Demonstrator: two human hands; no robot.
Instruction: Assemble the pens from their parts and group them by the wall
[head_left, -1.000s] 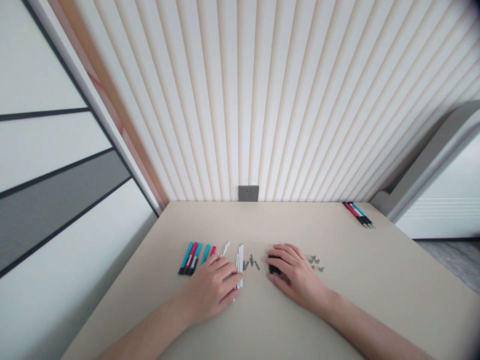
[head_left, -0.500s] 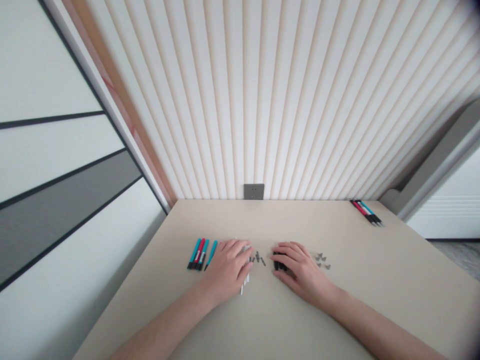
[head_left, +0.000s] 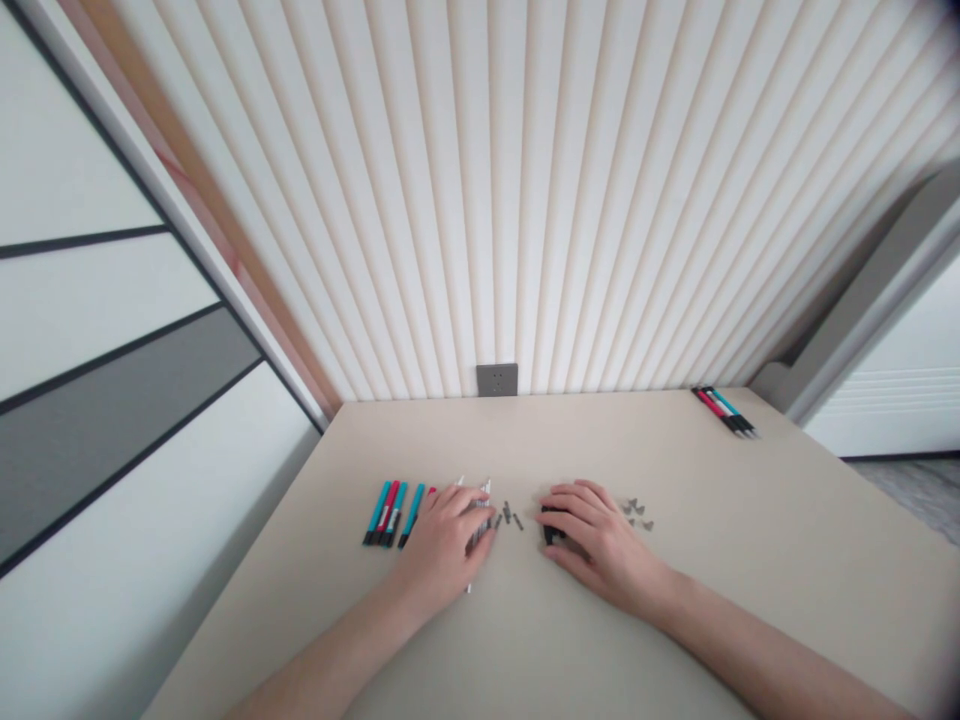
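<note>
My left hand [head_left: 448,535] lies palm down over a row of thin white pen refills [head_left: 486,490], its fingers and thumb apart; the hand hides much of the row. Curved over a small group of black pen parts [head_left: 551,527] is my right hand [head_left: 592,530], fingers and thumb apart; their exact kind is hard to make out. Small grey springs or clips [head_left: 508,514] lie between the hands. To the left of my left hand are blue and red pen barrels [head_left: 388,512] with black ends, side by side. Small grey pointed pieces [head_left: 637,512] lie just beyond my right wrist.
Several blue and red pens [head_left: 726,412] lie together at the table's back right corner. A ribbed white wall [head_left: 480,200] with a dark grey socket [head_left: 497,380] stands behind the table [head_left: 600,640]. White panels with dark strips [head_left: 112,420] rise on the left.
The camera view has turned slightly, shifting the scene. My left hand has moved a little off the refills' top ends, so more of them show. My right hand stays over the black parts.
</note>
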